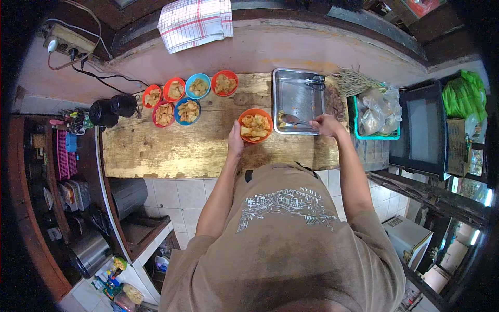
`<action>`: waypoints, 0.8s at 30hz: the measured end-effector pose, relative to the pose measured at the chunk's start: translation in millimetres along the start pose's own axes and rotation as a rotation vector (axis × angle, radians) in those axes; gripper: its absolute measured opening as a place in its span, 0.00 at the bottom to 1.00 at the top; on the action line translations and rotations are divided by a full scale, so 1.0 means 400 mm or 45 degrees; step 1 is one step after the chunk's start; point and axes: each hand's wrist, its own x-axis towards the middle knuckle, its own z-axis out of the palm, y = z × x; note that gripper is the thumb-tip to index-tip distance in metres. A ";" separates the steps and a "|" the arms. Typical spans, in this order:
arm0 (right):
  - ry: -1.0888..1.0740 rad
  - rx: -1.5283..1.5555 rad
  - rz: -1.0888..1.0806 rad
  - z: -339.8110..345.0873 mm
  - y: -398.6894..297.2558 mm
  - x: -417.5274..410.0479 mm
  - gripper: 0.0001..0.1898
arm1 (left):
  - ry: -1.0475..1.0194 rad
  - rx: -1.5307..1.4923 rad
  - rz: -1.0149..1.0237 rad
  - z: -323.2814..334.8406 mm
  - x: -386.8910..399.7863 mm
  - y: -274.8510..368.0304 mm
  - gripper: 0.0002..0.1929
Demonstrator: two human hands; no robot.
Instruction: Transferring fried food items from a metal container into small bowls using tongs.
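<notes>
My left hand [236, 140] grips the left side of an orange bowl [254, 111] filled with fried, chip-like pieces [255, 128]. To its right, a rectangular metal tray [298, 103] lies on the worn wooden table [210, 156]. My right hand [328, 125] holds a spoon [295, 119] by its handle, low over the tray's near part. Small crumbs of food [281, 116] lie at the tray's left side, by the spoon's head. Black-handled scissors [316, 82] rest at the tray's far right corner.
Several filled bowls stand back left, among them a light-blue bowl [188, 89], a dark-blue bowl [177, 117] and a red bowl [215, 91]. A teal basket [376, 137] holding plastic bags [378, 111] sits right, beside dry stalks [356, 81]. A checked cloth [195, 25] hangs behind; a power strip [66, 43] is upper left.
</notes>
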 end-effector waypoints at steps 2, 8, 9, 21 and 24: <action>0.074 0.027 -0.082 0.008 0.011 0.000 0.22 | -0.023 -0.031 0.012 -0.003 0.000 0.001 0.31; 0.134 0.106 -0.037 -0.009 0.030 -0.038 0.23 | -0.034 -0.020 -0.005 0.000 0.007 -0.006 0.31; 0.131 0.103 -0.040 -0.017 0.020 -0.049 0.23 | -0.044 -0.046 -0.001 -0.005 0.015 -0.018 0.31; 0.265 0.222 -0.197 -0.083 -0.035 -0.170 0.19 | -0.047 0.122 0.169 0.038 0.077 -0.072 0.30; 0.195 0.252 -0.151 -0.136 -0.085 -0.222 0.18 | -0.096 0.228 0.141 0.062 0.067 -0.050 0.29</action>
